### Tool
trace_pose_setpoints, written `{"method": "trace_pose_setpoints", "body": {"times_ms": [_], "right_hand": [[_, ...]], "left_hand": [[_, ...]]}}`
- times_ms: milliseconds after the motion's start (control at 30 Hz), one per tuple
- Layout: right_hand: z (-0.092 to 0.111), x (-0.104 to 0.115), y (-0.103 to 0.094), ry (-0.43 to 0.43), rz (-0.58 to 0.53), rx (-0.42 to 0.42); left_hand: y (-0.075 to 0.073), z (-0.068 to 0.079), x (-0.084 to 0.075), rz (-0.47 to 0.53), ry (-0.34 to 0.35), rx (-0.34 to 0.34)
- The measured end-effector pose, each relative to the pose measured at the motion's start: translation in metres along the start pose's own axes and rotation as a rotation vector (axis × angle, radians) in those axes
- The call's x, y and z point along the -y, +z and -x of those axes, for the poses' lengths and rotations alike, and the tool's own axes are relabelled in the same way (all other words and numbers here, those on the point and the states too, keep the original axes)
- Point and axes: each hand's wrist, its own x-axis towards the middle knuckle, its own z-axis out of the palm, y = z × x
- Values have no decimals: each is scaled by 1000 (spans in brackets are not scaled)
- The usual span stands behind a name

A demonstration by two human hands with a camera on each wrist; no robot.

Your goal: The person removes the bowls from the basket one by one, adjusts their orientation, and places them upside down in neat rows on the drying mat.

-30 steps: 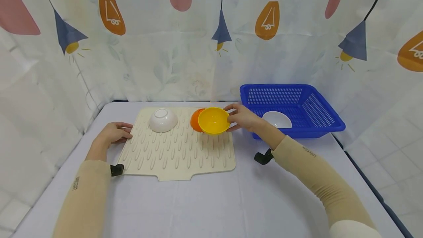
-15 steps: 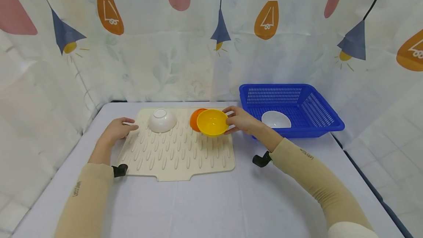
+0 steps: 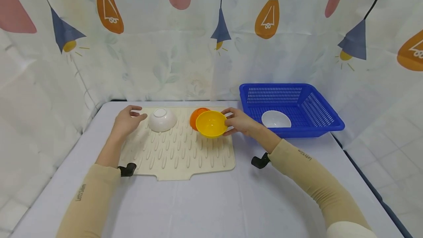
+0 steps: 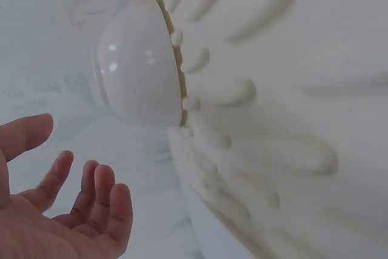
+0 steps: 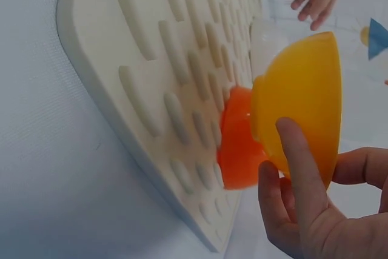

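My right hand [image 3: 240, 121] grips a yellow bowl [image 3: 211, 124] by its right side. The bowl is upright above a cream drying mat [image 3: 178, 153], and in the right wrist view the fingers wrap its outer wall and rim. Behind it an orange bowl [image 3: 195, 117] rests upside down on the mat, partly hidden. My left hand [image 3: 128, 122] hovers over the mat's left part, fingers loosely bent and holding nothing. Just right of it a white bowl [image 3: 162, 120] lies upside down; in the left wrist view the fingers [image 4: 109, 198] are apart from this white bowl [image 4: 139, 65].
A blue plastic basket [image 3: 325, 120] stands at the back right of the white-covered table [image 3: 211, 208], with another white bowl [image 3: 276, 119] inside it. A printed curtain [image 3: 198, 65] hangs behind the table. Black wrist mounts [image 3: 260, 161] jut from both sleeves.
My left hand has left the mat's left edge and moved up and right toward the upturned white bowl. The yellow bowl has shifted slightly left and down in my right hand.
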Motion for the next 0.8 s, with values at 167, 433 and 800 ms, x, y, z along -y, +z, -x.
{"method": "trace_pose_setpoints", "body": {"times_ms": [167, 433, 800], "right_hand": [[1, -1, 3, -2, 1, 2], [0, -5, 5, 1, -23, 0], [0, -7, 9, 8, -45, -3]], "left_hand": [[13, 9, -21, 171, 15, 57], [32, 18, -48, 330, 37, 221], [79, 20, -66, 495, -10, 433]]}}
